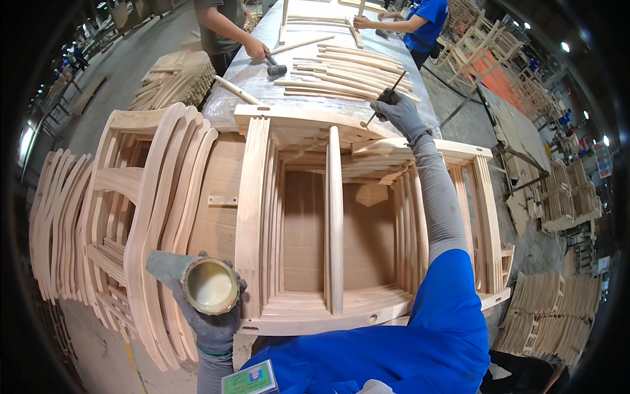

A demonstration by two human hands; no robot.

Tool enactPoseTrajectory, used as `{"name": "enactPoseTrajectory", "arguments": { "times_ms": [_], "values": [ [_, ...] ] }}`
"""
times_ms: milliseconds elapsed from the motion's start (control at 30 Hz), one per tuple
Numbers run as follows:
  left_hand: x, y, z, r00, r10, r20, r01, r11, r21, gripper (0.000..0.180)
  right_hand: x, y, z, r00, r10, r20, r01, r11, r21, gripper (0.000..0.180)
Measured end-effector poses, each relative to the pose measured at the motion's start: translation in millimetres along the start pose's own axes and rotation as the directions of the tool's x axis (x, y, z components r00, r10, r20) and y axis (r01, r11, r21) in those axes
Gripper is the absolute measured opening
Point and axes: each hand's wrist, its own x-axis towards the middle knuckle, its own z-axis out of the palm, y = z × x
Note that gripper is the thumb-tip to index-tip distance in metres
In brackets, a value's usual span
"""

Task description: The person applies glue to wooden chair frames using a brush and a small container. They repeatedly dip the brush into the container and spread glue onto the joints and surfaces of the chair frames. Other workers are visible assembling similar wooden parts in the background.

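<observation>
The chair frame (328,223) lies directly in front of the person, its far end against the near edge of the tabletop (262,79). Stacked chair frames (144,217) stand to its left. The left hand (213,322) holds a tin of glue (210,285) at the frame's near left corner. The right hand (400,111) holds a brush (384,98) over the frame's far rail. On the tabletop behind lie loose curved slats (354,69) and a mallet (275,67).

A black mallet (275,68) lies on the far table (262,82). Curved wooden slats (348,69) lie beside it.
</observation>
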Motion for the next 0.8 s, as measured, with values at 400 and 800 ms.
{"name": "enactPoseTrajectory", "arguments": {
  "times_ms": [400, 800],
  "values": [
    [-2.4, 0.0, -3.3, 0.999, -0.025, 0.031, 0.027, 0.997, -0.075, 0.065, -53.5, -31.1, 2.7, 0.991, -0.002, -0.13, 0.036, 0.964, 0.262, 0.017],
    [-26.3, 8.5, -10.0, 0.958, 0.066, 0.28, -0.113, 0.982, 0.153, 0.052, -259.4, -214.4, 142.8, 0.92, -0.262, 0.291, 0.109, 0.885, 0.452, 0.015]
  ]
}}
